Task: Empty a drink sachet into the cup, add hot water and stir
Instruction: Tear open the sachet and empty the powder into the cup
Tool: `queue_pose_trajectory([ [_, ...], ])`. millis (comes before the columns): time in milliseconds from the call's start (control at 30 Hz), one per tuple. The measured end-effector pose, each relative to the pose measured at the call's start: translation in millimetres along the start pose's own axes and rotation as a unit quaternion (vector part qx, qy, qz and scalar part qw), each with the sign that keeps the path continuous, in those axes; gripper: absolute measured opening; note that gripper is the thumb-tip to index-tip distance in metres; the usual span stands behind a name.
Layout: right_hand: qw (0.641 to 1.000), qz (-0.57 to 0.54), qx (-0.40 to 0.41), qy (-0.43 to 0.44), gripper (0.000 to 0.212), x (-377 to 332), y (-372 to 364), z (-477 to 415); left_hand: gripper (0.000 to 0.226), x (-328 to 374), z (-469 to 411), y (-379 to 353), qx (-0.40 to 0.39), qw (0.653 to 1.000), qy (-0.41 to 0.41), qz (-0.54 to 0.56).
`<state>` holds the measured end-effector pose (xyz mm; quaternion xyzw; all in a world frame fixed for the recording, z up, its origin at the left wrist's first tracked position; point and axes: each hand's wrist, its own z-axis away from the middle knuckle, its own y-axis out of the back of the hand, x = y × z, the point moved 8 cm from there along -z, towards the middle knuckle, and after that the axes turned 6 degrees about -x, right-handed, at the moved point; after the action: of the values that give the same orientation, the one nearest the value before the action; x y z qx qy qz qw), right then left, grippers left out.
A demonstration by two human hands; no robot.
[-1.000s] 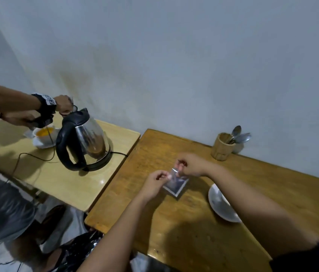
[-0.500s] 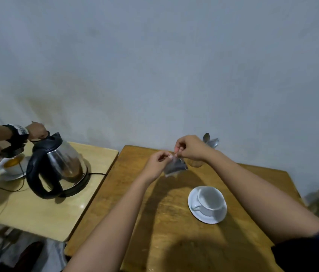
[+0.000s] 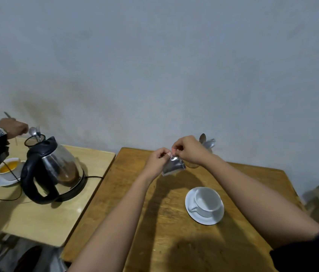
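A silver drink sachet (image 3: 173, 166) hangs above the far part of the brown wooden table (image 3: 174, 242). My left hand (image 3: 157, 160) and my right hand (image 3: 189, 150) both pinch its top edge, fingertips almost touching. An empty white cup (image 3: 206, 201) stands on a white saucer (image 3: 213, 218), nearer to me and to the right of the sachet. A glass electric kettle (image 3: 55, 169) with a black handle stands on the paler table to the left. Spoons (image 3: 206, 141) stick up from a holder mostly hidden behind my right hand.
On the pale left table (image 3: 27, 218), another person's hand (image 3: 12, 127) with a black wrist strap holds a spoon over a cup of orange drink (image 3: 7, 167). The kettle's cord (image 3: 94, 176) trails across that table. A grey wall stands close behind both tables.
My hands lifted the sachet from the tabletop and hold it up at the table's far side. The view swung up and right, bringing the cup fully into sight. The other person's hand rose.
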<state>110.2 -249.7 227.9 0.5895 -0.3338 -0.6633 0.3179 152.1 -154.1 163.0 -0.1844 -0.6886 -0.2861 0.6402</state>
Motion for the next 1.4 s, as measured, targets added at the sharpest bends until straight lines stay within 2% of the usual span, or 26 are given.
queue_pose_trajectory([
  [167, 0.997, 0.043, 0.04, 0.04, 0.016, -13, 2, 3, 0.027, 4, -2, 6, 0.007, 0.999, 0.004, 0.032],
  [433, 0.988, 0.086, 0.055, 0.112, 0.017, -18, 2, 13, 0.026, 8, -2, 5, 0.029, 0.999, 0.025, 0.024],
  [567, 0.988, -0.065, 0.131, 0.048, 0.008, -4, 18, 15, 0.021, 17, -3, 8, 0.042, 0.999, 0.018, 0.01],
  [767, 0.979, -0.169, 0.106, -0.03, 0.008, 15, 23, 13, 0.014, 25, -1, 9, 0.031, 0.999, 0.016, -0.023],
  [900, 0.983, -0.156, 0.088, -0.046, 0.007, 18, 22, 14, 0.009, 26, 1, 7, 0.035, 0.999, 0.008, -0.04],
  [1200, 0.987, -0.121, 0.092, -0.051, 0.026, 16, 17, 19, 0.015, 25, 2, 3, 0.032, 0.993, -0.007, -0.114],
  [1400, 0.991, -0.098, 0.075, -0.047, 0.015, 14, 12, 20, 0.018, 15, 1, 0, 0.024, 0.99, 0.011, -0.137],
])
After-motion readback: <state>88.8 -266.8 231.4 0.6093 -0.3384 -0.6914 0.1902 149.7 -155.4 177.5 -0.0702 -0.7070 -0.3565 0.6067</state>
